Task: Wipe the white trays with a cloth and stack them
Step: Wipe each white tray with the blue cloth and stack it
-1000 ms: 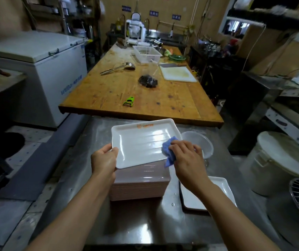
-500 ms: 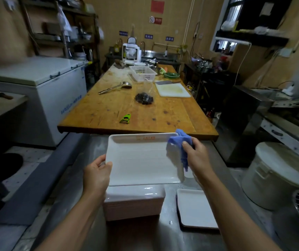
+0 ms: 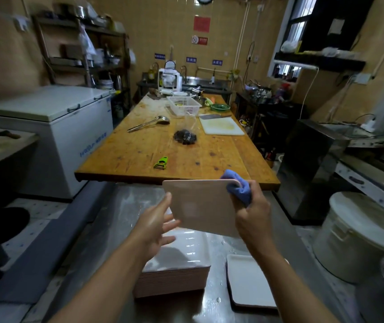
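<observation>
Now, near to far, as I read it.
Stack (image 3: 174,273): a pile of trays on the steel desk (image 3: 107,248) just below my hands, top face wet and glossy; I judge it heavy as a block and slick on top.
Lone tray (image 3: 249,280): flat on the desk right of the stack, apart from it.
Left hand (image 3: 156,224): fingers spread wide, fingertips just at the tray's left edge, gripping nothing that I can see.
Right hand (image 3: 252,213): closed on the cloth (image 3: 238,187) and pinching the tray's right edge through it.
Tray (image 3: 202,206): held up over the stack, tilted with its pinkish underside toward me; looks stiff, light, probably hard plastic, and slippery if damp.
Hold: I judge both short edges best, thumbs on the rim, since one cloth-padded pinch could slide.
Far: wooden desk (image 3: 139,150) beyond, nothing of the task on it.
</observation>
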A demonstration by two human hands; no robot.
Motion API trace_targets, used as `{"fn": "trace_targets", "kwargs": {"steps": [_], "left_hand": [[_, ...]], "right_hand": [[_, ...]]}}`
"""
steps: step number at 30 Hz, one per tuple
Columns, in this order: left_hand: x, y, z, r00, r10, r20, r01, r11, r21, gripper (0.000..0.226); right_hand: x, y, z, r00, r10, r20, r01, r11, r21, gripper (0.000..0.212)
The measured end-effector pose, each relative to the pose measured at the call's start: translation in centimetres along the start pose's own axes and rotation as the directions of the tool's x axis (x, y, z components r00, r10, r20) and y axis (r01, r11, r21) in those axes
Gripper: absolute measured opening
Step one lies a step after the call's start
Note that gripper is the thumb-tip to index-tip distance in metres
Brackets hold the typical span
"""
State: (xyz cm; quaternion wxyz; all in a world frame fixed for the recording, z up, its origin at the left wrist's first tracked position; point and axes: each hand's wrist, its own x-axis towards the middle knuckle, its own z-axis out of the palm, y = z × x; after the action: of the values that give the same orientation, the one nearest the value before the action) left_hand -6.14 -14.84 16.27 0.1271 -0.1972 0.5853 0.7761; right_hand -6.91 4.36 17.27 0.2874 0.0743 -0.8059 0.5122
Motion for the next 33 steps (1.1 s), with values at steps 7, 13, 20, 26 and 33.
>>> {"fn": "trace_targets", "kwargs": {"steps": [7,13,20,26,33], "left_hand": [[0.1,1.9,3.1,0.981,-0.084,0.178,0.14,0.932,-0.334,0.043],[0.3,0.0,2.6,0.98,0.1,0.17,-0.004,0.873,-0.488,0.025],[0.3,-1.5,1.1,0.942,0.227,0.248,-0.056,0.833,-0.55,0.026],[-0.2,-1.1,0.0,0.888,0.32,0.33,-0.096,0.831,-0.548,0.034],[-0.6,-1.7,-0.4,0.854,0.34,0.394,-0.154,0.888,-0.433,0.033]], "right_hand": [[-3.2,-0.5,0.2,0.855,-0.489,0.173,0.5,0.866,-0.02,0.021],[-5.5,0.0,0.8,0.739,-0.469,0.484,0.595,0.791,-0.143,0.051],[-4.7,-1.6,3.0,0.818,-0.188,0.544,0.342,0.919,-0.196,0.056],[-2.0,-3.2,4.8,0.826,-0.204,0.525,0.345,0.92,-0.185,0.055],[1.6,-4.2,6.2,0.862,-0.143,0.486,0.317,0.901,-0.297,0.049]]}}
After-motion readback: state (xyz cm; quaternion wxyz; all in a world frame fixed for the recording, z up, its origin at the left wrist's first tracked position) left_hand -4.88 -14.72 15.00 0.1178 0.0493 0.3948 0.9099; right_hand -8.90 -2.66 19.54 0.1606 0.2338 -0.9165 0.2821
